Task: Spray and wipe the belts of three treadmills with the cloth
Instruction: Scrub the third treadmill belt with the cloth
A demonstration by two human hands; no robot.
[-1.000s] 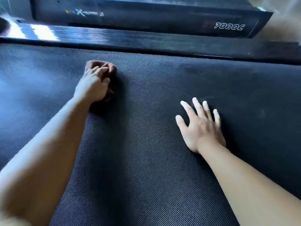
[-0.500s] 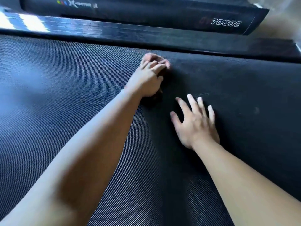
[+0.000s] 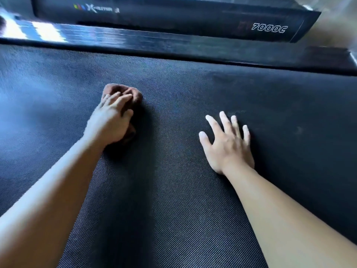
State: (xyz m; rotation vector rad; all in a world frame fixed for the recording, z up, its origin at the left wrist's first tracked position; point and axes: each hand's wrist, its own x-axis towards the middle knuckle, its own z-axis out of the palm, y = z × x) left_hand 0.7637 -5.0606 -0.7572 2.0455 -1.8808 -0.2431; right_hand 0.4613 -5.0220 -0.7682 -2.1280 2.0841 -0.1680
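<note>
While gripping bunched brown cloth (image 3: 123, 93) on treadmill belt (image 3: 173, 190): left hand (image 3: 110, 120).
Pressed flat alongside, fingers spread wide, empty: right hand (image 3: 228, 146).

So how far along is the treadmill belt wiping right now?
In hand: the left hand presses the brown cloth onto one belt; the right hand lies flat beside it. No spray bottle shows, and no other treadmills, so the finished count cannot be judged.

One head-worn camera looks steeply down, close over the treadmill belt (image 3: 173, 190), facing its side rail (image 3: 173, 45).
</note>
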